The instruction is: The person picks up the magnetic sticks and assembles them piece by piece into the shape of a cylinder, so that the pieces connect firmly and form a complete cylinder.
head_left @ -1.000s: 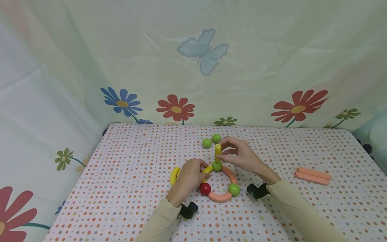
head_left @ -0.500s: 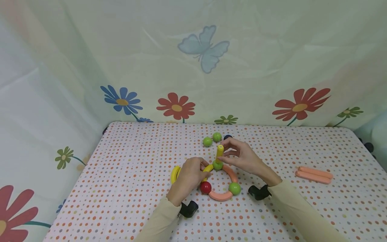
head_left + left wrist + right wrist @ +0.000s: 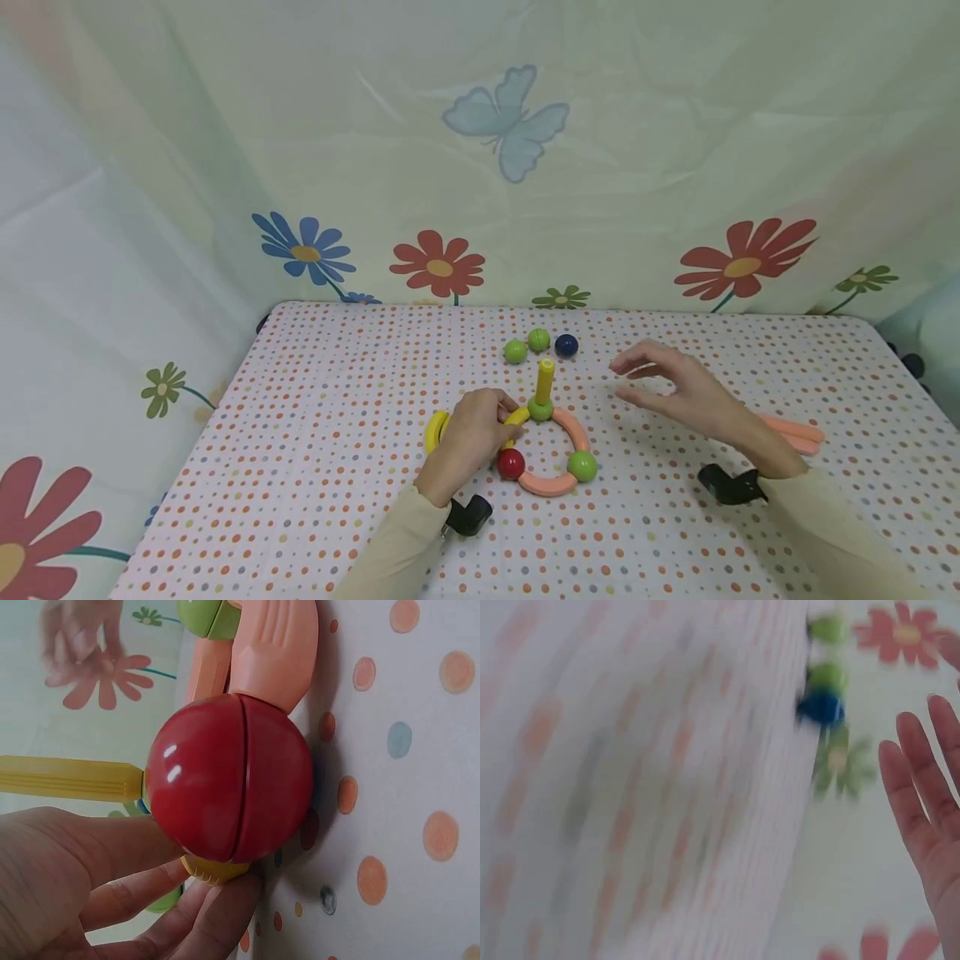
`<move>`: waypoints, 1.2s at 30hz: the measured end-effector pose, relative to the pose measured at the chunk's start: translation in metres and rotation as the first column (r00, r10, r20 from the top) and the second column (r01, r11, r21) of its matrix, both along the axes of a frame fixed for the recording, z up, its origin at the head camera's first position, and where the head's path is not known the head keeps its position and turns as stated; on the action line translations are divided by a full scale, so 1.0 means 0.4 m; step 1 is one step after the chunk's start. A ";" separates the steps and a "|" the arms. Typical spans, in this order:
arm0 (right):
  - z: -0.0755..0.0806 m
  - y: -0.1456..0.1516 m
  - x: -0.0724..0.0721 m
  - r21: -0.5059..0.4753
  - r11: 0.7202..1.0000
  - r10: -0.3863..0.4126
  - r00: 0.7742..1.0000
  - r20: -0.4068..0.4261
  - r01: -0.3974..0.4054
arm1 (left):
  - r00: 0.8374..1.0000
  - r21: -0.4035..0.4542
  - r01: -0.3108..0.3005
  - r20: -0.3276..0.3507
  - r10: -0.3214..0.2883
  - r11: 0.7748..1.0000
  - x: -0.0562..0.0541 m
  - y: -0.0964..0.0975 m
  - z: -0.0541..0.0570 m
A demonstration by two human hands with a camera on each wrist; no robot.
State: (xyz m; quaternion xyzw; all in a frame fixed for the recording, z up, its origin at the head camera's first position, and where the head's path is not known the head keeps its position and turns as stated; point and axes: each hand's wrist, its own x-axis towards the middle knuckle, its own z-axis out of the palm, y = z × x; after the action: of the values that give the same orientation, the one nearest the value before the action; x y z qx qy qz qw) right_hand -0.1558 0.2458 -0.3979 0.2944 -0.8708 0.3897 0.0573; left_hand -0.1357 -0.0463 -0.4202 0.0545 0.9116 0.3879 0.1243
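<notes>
A ring of curved sticks and balls lies on the table. My left hand (image 3: 472, 427) pinches its yellow curved stick (image 3: 516, 419), just above the red ball (image 3: 225, 780). Coral curved sticks (image 3: 547, 485) link the red ball, a green ball (image 3: 582, 467) at the right and a green ball (image 3: 539, 408) at the far side. From that far ball a yellow stick (image 3: 545, 383) stands upright, untouched by the right hand. My right hand (image 3: 682, 390) hovers to the right of the ring, fingers apart, holding nothing; the right wrist view is blurred.
Behind the ring sit two green balls (image 3: 515, 352) and a dark blue ball (image 3: 566, 345). More yellow curved sticks (image 3: 434, 431) lie left of the left hand. Coral sticks (image 3: 798, 433) lie at the right, partly hidden by the right arm. A printed curtain (image 3: 630, 183) hangs behind the table.
My right hand has let go of the yellow stick and moved away to the right. The stick stays upright, and the dark blue ball has come into view. The left hand keeps its place.
</notes>
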 end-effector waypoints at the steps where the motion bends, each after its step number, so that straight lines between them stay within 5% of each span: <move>1: -0.001 0.034 0.006 0.034 0.999 -0.028 0.999 -0.032 0.029 | 1.000 0.003 -0.002 0.001 0.002 1.000 0.000 -0.001 0.000; 4: -0.015 0.145 0.024 0.104 0.988 -0.107 0.992 -0.070 0.114 | 1.000 0.008 -0.005 0.004 0.005 1.000 0.002 -0.003 0.000; 9: -0.046 0.311 0.056 0.200 0.958 -0.219 0.975 0.039 0.207 | 1.000 0.014 -0.014 0.006 0.014 1.000 0.006 -0.007 -0.003; 16: -0.080 0.413 0.080 0.305 0.915 -0.311 0.942 0.122 0.263 | 1.000 -0.006 -0.020 0.010 0.020 1.000 0.007 -0.007 -0.004; 20: -0.083 0.423 0.072 0.362 0.893 -0.316 0.945 0.085 0.266 | 1.000 -0.005 -0.021 0.006 0.021 1.000 0.005 -0.008 -0.006; 29: -0.056 0.391 0.041 0.483 0.829 -0.388 0.913 0.131 0.283 | 1.000 -0.004 -0.011 -0.002 0.011 1.000 0.003 -0.002 -0.003; 33: -0.032 0.320 0.048 0.432 0.853 -0.334 0.943 0.019 0.293 | 1.000 -0.001 -0.009 0.001 0.009 1.000 0.002 0.000 0.000; 36: -0.015 0.237 0.063 0.300 0.920 -0.228 0.967 -0.113 0.252 | 1.000 -0.005 -0.007 -0.001 0.007 1.000 0.001 0.000 0.001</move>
State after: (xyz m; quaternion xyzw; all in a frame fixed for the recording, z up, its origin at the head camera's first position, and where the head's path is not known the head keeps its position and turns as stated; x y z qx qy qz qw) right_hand -0.1307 0.3407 -0.4040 0.2051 -0.9480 0.2259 0.0903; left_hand -0.1352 -0.0463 -0.4200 0.0514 0.9129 0.3860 0.1226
